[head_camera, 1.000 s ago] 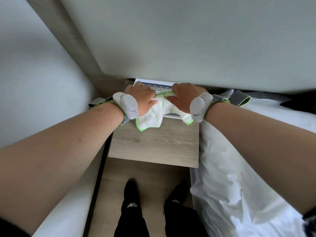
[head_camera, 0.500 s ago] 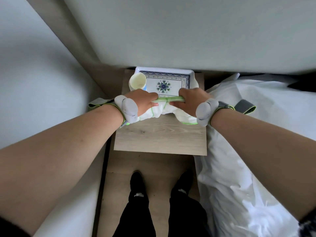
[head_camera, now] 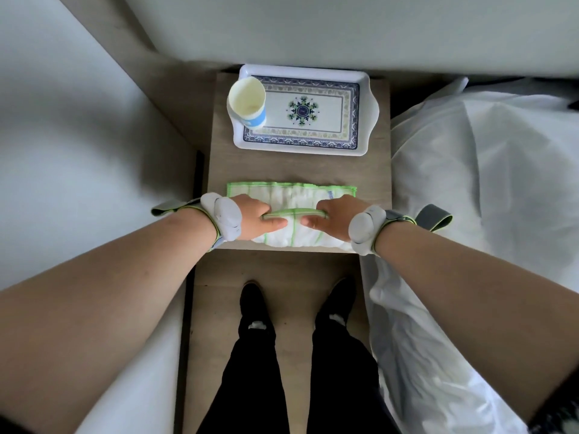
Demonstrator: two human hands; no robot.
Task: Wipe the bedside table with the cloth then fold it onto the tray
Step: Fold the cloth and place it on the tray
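Observation:
A white cloth with green edging (head_camera: pixel 291 195) lies spread across the front half of the wooden bedside table (head_camera: pixel 275 167). My left hand (head_camera: pixel 257 216) and my right hand (head_camera: pixel 332 214) each pinch a folded green edge of the cloth near the table's front edge, knuckles up, thumbs pointing at each other. Part of the cloth bunches under both hands. At the back of the table sits a white rectangular tray (head_camera: pixel 365 111) with a blue and green patterned border, apart from the cloth.
A paper cup (head_camera: pixel 247 101) stands on the tray's left end. A bed with white sheets (head_camera: pixel 470 183) borders the table on the right. A white wall or panel (head_camera: pixel 78 136) is on the left. My feet in black shoes (head_camera: pixel 253 302) stand below the table front.
Both hands have pulled the cloth from over the tray toward the front of the table, and the cloth now lies partly flat. The tray and cup have become fully visible.

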